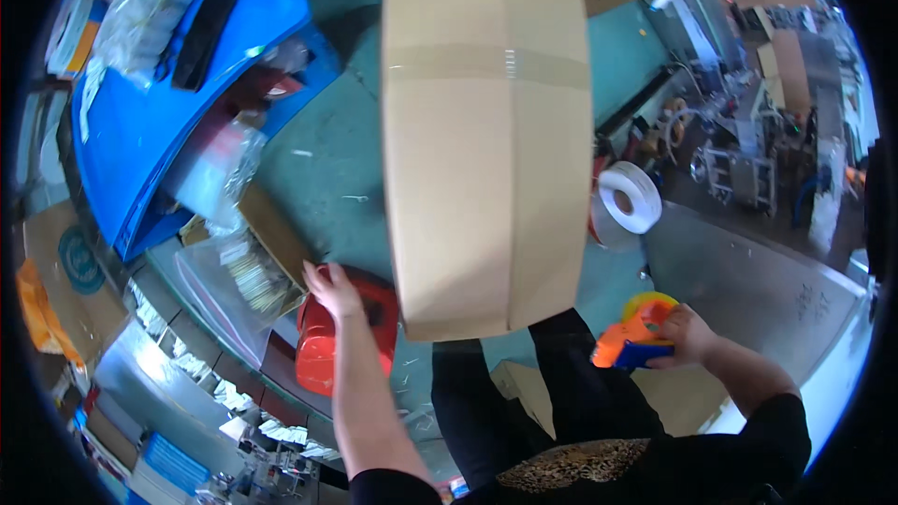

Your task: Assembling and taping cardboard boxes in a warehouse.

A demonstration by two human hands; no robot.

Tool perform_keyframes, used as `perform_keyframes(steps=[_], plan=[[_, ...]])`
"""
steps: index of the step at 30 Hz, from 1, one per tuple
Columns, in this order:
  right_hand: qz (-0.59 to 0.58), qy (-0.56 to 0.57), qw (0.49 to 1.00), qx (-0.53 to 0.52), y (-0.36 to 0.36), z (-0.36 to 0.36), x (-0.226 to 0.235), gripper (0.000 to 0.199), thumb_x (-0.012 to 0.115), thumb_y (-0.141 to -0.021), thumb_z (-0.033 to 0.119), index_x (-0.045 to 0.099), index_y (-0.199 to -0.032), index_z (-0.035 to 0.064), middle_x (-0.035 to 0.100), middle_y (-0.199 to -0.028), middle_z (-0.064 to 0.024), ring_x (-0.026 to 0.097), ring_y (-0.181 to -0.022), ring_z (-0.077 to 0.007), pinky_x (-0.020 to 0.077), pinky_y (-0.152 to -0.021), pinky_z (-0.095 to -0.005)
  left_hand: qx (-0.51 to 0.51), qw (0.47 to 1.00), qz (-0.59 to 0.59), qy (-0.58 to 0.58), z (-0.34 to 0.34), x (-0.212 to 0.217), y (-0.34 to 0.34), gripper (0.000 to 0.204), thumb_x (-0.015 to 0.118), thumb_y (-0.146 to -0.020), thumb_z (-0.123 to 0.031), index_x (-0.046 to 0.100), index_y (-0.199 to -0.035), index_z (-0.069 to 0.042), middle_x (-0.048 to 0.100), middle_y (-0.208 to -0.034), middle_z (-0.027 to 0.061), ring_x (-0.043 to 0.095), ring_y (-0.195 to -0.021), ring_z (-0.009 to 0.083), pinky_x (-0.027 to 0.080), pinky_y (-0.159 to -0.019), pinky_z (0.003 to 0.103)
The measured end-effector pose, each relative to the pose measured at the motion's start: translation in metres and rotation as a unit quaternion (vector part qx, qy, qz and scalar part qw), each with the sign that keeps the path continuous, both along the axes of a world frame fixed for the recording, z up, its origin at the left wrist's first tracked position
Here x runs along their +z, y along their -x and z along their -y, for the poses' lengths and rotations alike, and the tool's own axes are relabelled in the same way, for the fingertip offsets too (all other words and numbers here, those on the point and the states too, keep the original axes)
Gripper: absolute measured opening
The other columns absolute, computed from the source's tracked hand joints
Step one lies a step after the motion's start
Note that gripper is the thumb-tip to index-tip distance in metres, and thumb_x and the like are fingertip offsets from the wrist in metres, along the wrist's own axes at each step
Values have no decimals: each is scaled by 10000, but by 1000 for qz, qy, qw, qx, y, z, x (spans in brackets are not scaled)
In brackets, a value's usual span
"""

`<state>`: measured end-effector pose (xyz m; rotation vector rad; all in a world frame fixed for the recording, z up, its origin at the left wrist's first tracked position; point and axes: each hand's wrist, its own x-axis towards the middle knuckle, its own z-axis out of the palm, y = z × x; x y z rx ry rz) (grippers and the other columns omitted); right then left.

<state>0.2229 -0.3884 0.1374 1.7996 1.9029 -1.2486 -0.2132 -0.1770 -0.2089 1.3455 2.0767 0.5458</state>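
A long brown cardboard carton (482, 187) stands upright in front of me, its top seam running lengthwise and a strip of tape crossing it. My right hand (687, 335) grips an orange and blue tape dispenser (622, 346) with a yellow roll in it, right of the carton's near end. To the carton's left, my left hand (332, 292) is over the rim of a red plastic piece that looks like a stool (316, 355). The fingers of that hand are spread and hold nothing; whether they touch the red plastic, I cannot tell.
A blue plastic bin (140, 145) at the far left bears a black phone (204, 40). Near it, an open box (271, 234) holds a stack of small pale items. A white roll of tape (630, 197) and a metal panel (748, 276) are on the right.
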Motion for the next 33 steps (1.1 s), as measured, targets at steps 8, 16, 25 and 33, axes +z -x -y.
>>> perform_keyframes(steps=[8,16,25,33], plan=[[-73,-24,997,8,-13,-7,-14,499,708,-621,432,566,-921,59,606,-859,-101,584,-787,-287,438,-768,-383,-805,589,16,68,0,188,-158,391,339,-901,-300,379,-1276,-195,272,-1385,-22,151,-1311,249,5,-1041,528],[-50,8,998,-27,-49,28,-52,421,671,-625,469,560,-700,70,568,-699,-95,554,-699,-301,435,-702,-392,-823,556,-80,82,6,159,-152,468,364,-880,-380,316,-1329,-258,195,-1419,-84,51,-1337,233,-62,-1025,539],[148,107,980,-84,-117,99,-61,480,581,-676,506,599,-897,81,609,-803,-107,585,-782,-284,421,-792,-399,-797,563,-151,156,15,179,-168,717,442,-772,-575,239,-1361,-220,151,-1432,-76,20,-1337,245,-37,-1024,560],[203,93,971,-87,-95,97,-109,471,528,-702,527,616,-807,77,612,-748,-89,593,-743,-269,439,-732,-388,-781,574,-168,182,25,178,-171,878,553,-664,-613,218,-1369,-211,102,-1444,-61,-35,-1335,273,-53,-1008,582]])
